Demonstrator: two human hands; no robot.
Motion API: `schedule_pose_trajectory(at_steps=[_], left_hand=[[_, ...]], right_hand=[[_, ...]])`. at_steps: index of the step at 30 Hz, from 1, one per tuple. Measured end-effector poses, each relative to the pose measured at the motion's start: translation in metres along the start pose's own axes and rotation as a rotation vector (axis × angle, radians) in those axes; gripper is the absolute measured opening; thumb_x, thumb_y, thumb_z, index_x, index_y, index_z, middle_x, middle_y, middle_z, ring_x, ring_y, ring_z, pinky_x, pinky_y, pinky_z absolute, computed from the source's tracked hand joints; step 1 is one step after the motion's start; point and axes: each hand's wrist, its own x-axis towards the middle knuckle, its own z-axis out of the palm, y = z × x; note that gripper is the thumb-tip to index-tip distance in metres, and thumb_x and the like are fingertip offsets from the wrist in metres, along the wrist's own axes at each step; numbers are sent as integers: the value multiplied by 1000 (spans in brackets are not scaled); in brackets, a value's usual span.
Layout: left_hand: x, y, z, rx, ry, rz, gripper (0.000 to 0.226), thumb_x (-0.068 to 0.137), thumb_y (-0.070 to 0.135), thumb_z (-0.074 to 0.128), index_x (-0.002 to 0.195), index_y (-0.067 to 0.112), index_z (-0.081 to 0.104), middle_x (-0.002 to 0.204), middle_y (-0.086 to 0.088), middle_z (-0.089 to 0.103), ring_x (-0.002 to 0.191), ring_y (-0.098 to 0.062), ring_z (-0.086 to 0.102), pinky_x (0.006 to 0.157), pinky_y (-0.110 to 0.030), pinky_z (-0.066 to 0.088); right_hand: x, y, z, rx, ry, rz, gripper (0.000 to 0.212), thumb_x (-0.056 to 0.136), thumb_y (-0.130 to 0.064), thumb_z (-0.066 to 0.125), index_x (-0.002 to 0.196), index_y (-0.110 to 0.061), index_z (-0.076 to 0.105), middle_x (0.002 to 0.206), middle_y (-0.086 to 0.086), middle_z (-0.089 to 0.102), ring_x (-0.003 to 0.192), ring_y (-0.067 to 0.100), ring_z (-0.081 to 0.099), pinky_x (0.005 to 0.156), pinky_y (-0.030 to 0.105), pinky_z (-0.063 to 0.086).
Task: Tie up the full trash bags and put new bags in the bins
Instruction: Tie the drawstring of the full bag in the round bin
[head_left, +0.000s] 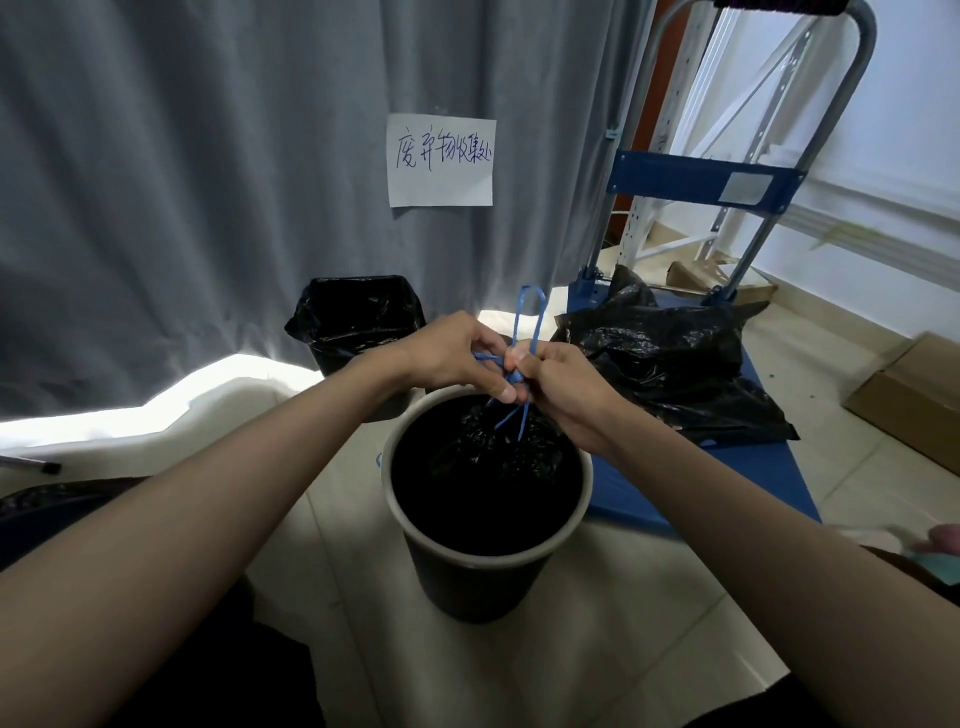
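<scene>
Drawstring pinched between both hands' fingers

I can read one white paper sign fixed on the grey curtain, handwritten in dark ink "废弃物收集处", pale label on my blue cart's crossbar too blurred to read
</scene>
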Motion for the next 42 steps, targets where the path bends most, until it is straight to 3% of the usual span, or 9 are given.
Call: schedule_pose_trajectory(at_steps=[3,6,10,15,19,24,29,37,42], left_hand=[[1,-4,6,-53,51,-16,26,67,16,88,85,4,75,71,-7,68,64,-8,59,63,-18,45],[6,-4,9,-17,160,-5,18,64,21,89,73,14,75,66,2,66,61,-1,55,61,-14,42],[8,-2,19,53,218,32,20,63,24,89,69,15,72,63,8,64,60,1,53,58,-13,39],[6,4,9,43,197,71,14,70,24,86,69,16,74,67,-3,69,60,-1,54,61,-17,42],[2,5,-7,110,114,53,14,70,22,86,65,20,73,67,-7,70,61,-9,58,66,-35,53],[0,4,-13,239,-24,9,15,64,28,90,68,23,76,70,-6,72,62,-9,58,64,-34,52],[0,-2,-14,130,-29,-3,23,66,36,87,85,25,78,73,6,75,66,1,63,70,-17,46],[3,-10,11,-222,23,28,13,69,20,85,77,12,80,70,-13,72,67,-8,62,70,-14,50],[5,-11,29,-259,43,12,12,69,22,85,77,14,81,81,-29,69,66,-17,56,70,-28,47]], right_hand=[[-1,0,-3,-73,20,-9,28,101,-5,40,80,-7,59,55,1,54,53,13,46,63,24,44],[0,1,-5,-101,71,-4,29,100,-6,41,79,-10,61,63,9,53,53,14,48,70,27,45],[1,4,-9,-32,141,42,27,99,-3,41,80,-10,60,65,8,57,47,12,50,57,25,41],[6,7,-14,109,191,166,25,101,-6,40,85,-7,60,71,10,57,46,11,54,44,20,40],[9,6,-15,293,188,247,25,102,-5,37,86,-4,56,70,12,52,41,11,47,40,18,39],[10,4,-8,187,161,181,27,97,2,37,78,-6,55,69,9,49,50,13,48,40,19,36],[6,2,-6,85,90,99,31,100,-1,40,74,-8,55,64,6,49,51,12,46,46,20,33],[0,3,-7,-15,52,-6,32,101,-4,40,74,-7,57,58,7,48,50,11,44,49,21,34],[3,13,-16,-104,76,20,31,100,-7,43,75,-10,61,62,4,52,49,9,47,50,21,38]])
